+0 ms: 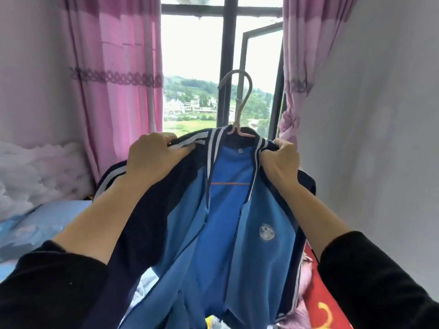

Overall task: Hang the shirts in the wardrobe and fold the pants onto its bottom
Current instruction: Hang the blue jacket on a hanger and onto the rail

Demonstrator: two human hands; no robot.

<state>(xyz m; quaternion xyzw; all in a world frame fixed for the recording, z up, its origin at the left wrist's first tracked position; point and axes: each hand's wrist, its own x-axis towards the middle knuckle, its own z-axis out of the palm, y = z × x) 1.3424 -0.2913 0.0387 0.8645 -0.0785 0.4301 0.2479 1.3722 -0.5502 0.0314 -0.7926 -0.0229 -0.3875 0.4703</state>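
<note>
Hanging jacket [228, 245]: a blue one with navy shoulders and white stripes is draping, front open, from a hanger; both hands are holding it up in the air, in front of the window and above the bed.
Hanger [238, 115]: pale pink; its hook is standing clear above the collar and catching on nothing, while its arms are sitting inside the jacket's shoulders.
Left hand [152, 157]: its fingers are curling over the striped collar and shoulder on that side, gripping the cloth firmly.
Right hand [282, 160]: its fingers are bunching round the collar edge on the other side, pinching the fabric tight.
Sleeves [47, 288]: black, they are ending partway along both forearms.
Badge [266, 231]: round and pale, it is showing on the chest panel beside the right forearm.
Window [229, 43]: dark-framed, it is standing behind the hook with one pane swung open; green hills and buildings are showing outside.
Curtains [123, 67]: pink, they are hanging at both sides of the window, the right one gathered in a knot.
Bed [47, 219]: blue bedding is lying along its left edge, beside a white tufted headboard [35, 169]; a red cloth [318, 293] with a yellow pattern is lying along its right edge, against the wall.
</note>
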